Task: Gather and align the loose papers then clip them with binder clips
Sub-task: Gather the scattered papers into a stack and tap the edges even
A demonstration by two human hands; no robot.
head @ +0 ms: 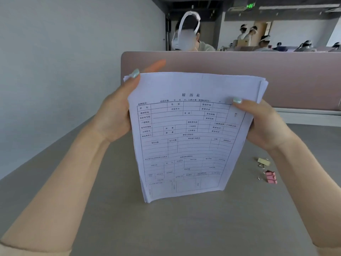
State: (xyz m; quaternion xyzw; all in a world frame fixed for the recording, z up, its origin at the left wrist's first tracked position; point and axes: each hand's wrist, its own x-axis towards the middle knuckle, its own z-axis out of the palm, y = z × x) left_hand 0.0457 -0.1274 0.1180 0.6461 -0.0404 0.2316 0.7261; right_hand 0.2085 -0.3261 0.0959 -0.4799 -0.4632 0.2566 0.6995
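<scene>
Both grips, left hand (118, 115) and right hand (265, 124), clasp papers (188, 135) upright on grey desk (184, 228).

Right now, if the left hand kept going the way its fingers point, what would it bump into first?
Probably the divider. The left hand holds the papers by their left edge, fingers pointing up and away toward that pinkish panel behind the desk. Depth is hard to judge, so the gap between them is unclear.

A grey desk (184, 228) meets a mauve partition (276, 71), people (262, 41) beyond.
</scene>
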